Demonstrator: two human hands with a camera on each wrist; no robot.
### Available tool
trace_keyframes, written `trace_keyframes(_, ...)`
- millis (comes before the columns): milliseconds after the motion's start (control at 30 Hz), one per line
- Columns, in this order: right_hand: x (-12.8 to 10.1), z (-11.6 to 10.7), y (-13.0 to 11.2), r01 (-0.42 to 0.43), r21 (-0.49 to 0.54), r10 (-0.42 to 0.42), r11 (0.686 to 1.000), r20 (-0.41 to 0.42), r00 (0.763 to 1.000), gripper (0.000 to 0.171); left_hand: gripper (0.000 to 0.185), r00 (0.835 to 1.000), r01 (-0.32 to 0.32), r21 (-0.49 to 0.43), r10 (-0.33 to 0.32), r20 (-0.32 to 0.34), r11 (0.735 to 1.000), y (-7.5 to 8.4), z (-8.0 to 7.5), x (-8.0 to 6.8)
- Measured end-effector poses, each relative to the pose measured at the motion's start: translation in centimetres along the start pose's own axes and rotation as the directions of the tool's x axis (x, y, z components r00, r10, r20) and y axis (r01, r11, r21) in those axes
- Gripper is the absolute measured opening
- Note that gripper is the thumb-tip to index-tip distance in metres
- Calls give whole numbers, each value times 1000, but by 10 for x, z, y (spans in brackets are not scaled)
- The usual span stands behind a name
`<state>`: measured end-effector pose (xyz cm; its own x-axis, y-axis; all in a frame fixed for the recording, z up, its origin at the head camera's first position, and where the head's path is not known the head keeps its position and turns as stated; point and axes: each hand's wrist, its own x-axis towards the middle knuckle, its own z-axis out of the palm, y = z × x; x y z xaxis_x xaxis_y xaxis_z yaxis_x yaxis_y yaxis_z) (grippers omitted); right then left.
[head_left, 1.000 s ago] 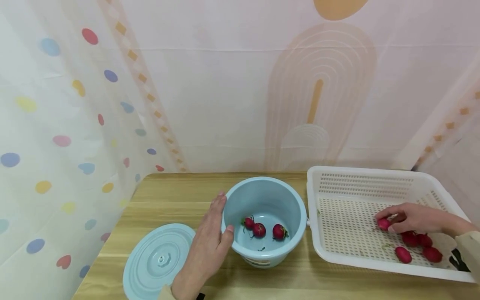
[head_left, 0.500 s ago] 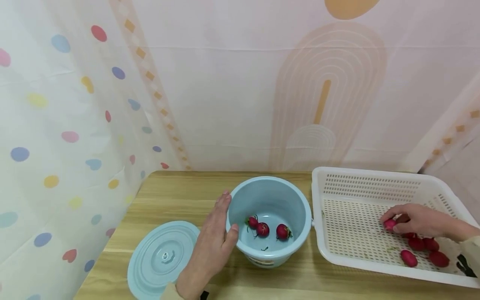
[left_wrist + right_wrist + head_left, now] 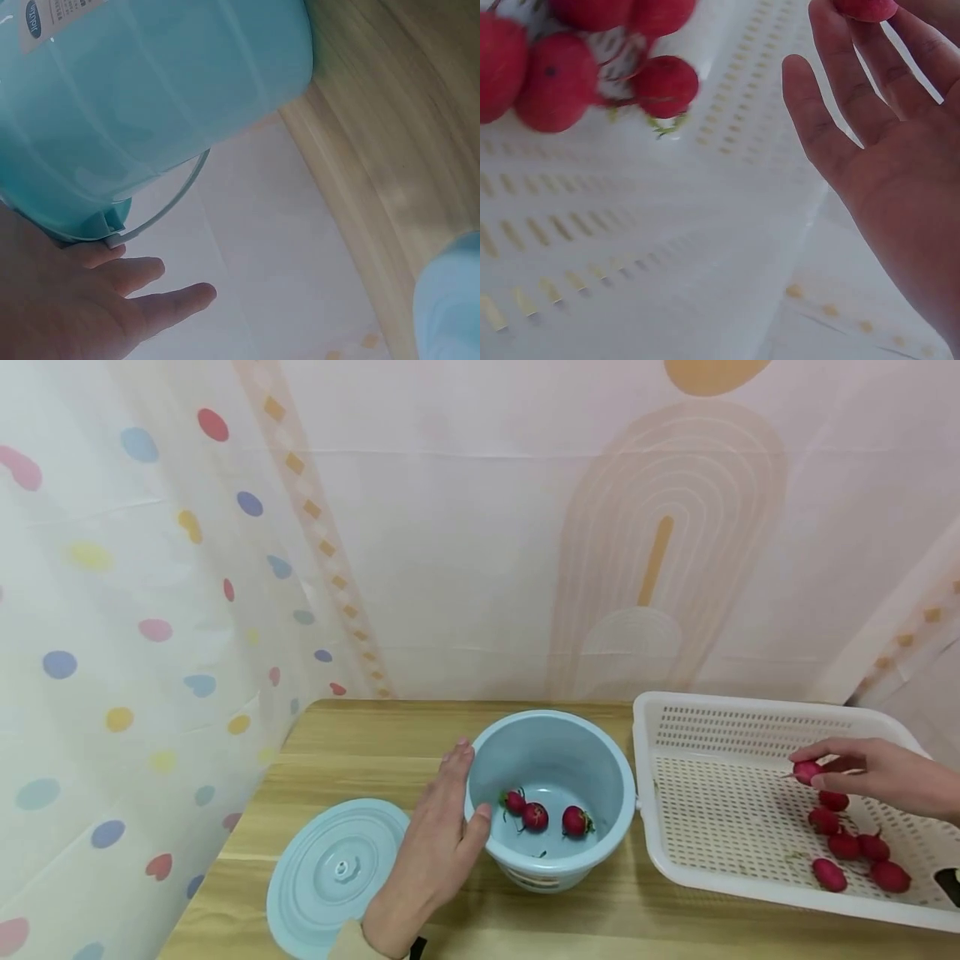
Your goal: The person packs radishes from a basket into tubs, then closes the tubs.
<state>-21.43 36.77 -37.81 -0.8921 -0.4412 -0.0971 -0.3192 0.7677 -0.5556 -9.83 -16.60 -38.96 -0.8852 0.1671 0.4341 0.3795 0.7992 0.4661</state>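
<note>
My right hand (image 3: 888,772) pinches a red radish (image 3: 807,772) between thumb and fingers, above the white perforated basket (image 3: 720,878). In the right wrist view part of that radish (image 3: 866,7) shows at the fingertips. Several other radishes (image 3: 843,845) lie in the basket's right half. My left hand (image 3: 435,852) rests against the left rim of a light blue bucket (image 3: 551,866), its fingers fairly straight. Three radishes (image 3: 535,817) with bits of green lie on the bucket's floor. From the left wrist, the bucket's side and thin handle (image 3: 176,199) appear beside my fingers.
A round blue lid (image 3: 337,872) lies flat on the wooden table (image 3: 375,735), left of my left hand. The basket stands just right of the bucket. Patterned curtains (image 3: 450,568) hang behind the table and at its left.
My right hand has lifted the radish off the basket floor, upward and slightly right, uncovering other radishes. The whole head view has shifted a little. My left hand keeps its place at the bucket.
</note>
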Motion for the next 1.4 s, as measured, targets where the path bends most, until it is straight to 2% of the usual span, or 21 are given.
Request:
trace_keyframes(267, -10, -2, -11, 104, 60, -94, 993, -151, 984, 28, 68, 1000, 18, 31, -18, 17, 999, 2, -1, -1)
trace_keyframes(433, -17, -4, -25, 92, 32, -82, 995, -227, 970, 30, 68, 1000, 5, 41, -5, 14, 999, 2, -2, 0)
trace_keyframes(600, -23, -3, -38, 101, 50, -80, 994, -318, 945, 29, 69, 1000, 0, 52, 0, 15, 999, 1, -2, 1)
trace_keyframes(867, -29, 1, -56, 70, 64, -41, 996, -377, 925, 30, 69, 1000, 2, 51, -2, 3, 999, -1, 0, 0)
trace_keyframes(1200, -42, 10, -73, 155, 112, -85, 982, -471, 878, 27, 68, 1000, 3, 37, -3, -1, 999, -2, 2, 0)
trace_keyframes(1400, -45, 15, -87, 240, 143, -134, 960, -518, 845, 35, 68, 1000, -1, 24, 1, -12, 1000, -3, 3, 0)
